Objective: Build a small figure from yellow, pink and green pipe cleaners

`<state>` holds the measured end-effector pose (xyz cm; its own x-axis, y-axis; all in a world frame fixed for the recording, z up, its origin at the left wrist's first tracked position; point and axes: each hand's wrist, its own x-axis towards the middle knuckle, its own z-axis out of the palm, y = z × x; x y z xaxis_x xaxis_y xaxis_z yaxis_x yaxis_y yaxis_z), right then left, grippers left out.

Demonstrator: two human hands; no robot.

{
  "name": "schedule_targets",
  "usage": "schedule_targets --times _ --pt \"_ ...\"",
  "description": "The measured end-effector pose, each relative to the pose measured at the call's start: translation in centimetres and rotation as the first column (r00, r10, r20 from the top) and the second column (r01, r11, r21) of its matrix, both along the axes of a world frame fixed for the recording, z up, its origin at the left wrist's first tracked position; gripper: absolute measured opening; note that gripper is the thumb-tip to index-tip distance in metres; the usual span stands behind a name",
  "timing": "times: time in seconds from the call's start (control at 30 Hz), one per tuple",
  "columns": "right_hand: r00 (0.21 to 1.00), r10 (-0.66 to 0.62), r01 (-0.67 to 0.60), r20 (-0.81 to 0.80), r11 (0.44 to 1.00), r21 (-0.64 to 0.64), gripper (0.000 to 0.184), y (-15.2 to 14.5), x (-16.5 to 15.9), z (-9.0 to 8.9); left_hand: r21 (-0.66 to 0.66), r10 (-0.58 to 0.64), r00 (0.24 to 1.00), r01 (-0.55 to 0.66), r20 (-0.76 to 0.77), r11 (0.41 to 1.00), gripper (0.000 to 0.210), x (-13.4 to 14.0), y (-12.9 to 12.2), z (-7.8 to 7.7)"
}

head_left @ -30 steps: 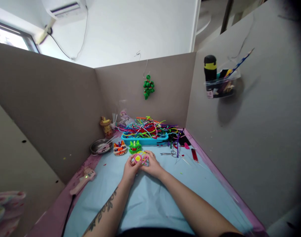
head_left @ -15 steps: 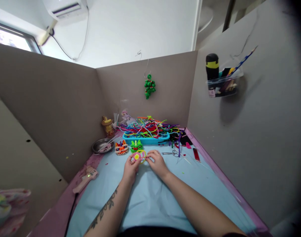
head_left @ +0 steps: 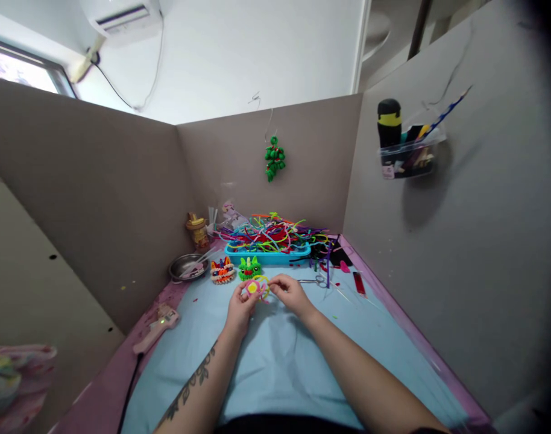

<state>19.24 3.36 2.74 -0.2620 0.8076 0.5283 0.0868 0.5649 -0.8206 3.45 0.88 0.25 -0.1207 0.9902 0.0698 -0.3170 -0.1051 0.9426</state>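
Note:
Over the blue cloth, my left hand (head_left: 240,307) pinches a pink and yellow pipe-cleaner piece (head_left: 252,287), round with a yellow middle. From its right side a yellow pipe cleaner (head_left: 264,281) loops out, with a pink end hanging below. My right hand (head_left: 291,293) has its fingers closed at the yellow strand, just right of the piece. Right behind the hands sit a green pipe-cleaner animal head (head_left: 250,269) and an orange and white one (head_left: 222,271).
A blue tray (head_left: 266,258) heaped with coloured pipe cleaners stands at the back. Scissors (head_left: 319,280) lie to the right, near a red-black object (head_left: 359,283). On the left are a metal bowl (head_left: 175,269) and a pink glue gun (head_left: 155,330) with a cord. Grey panels enclose the table.
My right hand has shifted slightly right and up along the yellow strand. The pink and yellow piece has turned a little, and its pink end now shows lower down.

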Motion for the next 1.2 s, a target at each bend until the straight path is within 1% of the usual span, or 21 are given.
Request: schedule_targets --times 0.07,0.13,0.23,0.43,0.6,0.73,0.9,1.0,1.2 --pt "0.996 -0.071 0.066 0.058 0.994 0.084 0.015 -0.1 -0.3 -0.1 -0.002 -0.013 1.000 0.013 -0.021 1.000 0.060 0.0 0.0 -0.1" --pt "0.989 -0.093 0.074 0.112 0.985 0.159 0.011 -0.2 -0.7 -0.3 -0.005 -0.031 0.999 0.031 -0.040 1.000 0.059 0.0 0.0 0.0" --pt "0.980 -0.137 0.103 0.142 0.970 0.221 0.009 -0.2 -0.9 -0.5 -0.004 -0.074 0.996 0.074 -0.046 0.997 0.058 -0.1 -0.1 0.1" --pt "0.969 -0.207 0.168 0.137 0.953 0.253 0.011 0.3 -0.8 -1.2 -0.022 -0.109 0.994 0.109 -0.022 0.994 0.063 0.0 -0.3 0.1" --pt "0.965 -0.234 0.198 0.118 0.945 0.259 0.005 0.3 -1.0 -1.6 -0.022 -0.134 0.988 0.133 -0.073 0.991 0.067 0.1 -0.3 -0.1" --pt "0.971 -0.224 0.201 0.082 0.953 0.228 0.007 0.2 -1.3 -1.7 -0.013 -0.133 0.986 0.133 -0.098 0.991 0.067 -0.1 -0.3 -0.1" --pt "0.984 -0.172 0.166 0.044 0.981 0.100 0.011 0.2 -1.7 -1.9 -0.017 -0.135 0.985 0.133 -0.109 0.991 0.067 -0.1 -0.1 -0.2" --pt "0.987 -0.153 0.151 0.039 0.987 0.048 0.011 0.3 -1.8 -2.0 -0.029 -0.127 0.986 0.125 -0.108 0.992 0.069 -0.1 -0.2 -0.1" --pt "0.983 -0.167 0.167 0.076 0.986 0.015 0.013 0.4 -1.9 -1.9 -0.017 -0.149 0.983 0.148 -0.111 0.989 0.065 0.0 -0.4 0.0"
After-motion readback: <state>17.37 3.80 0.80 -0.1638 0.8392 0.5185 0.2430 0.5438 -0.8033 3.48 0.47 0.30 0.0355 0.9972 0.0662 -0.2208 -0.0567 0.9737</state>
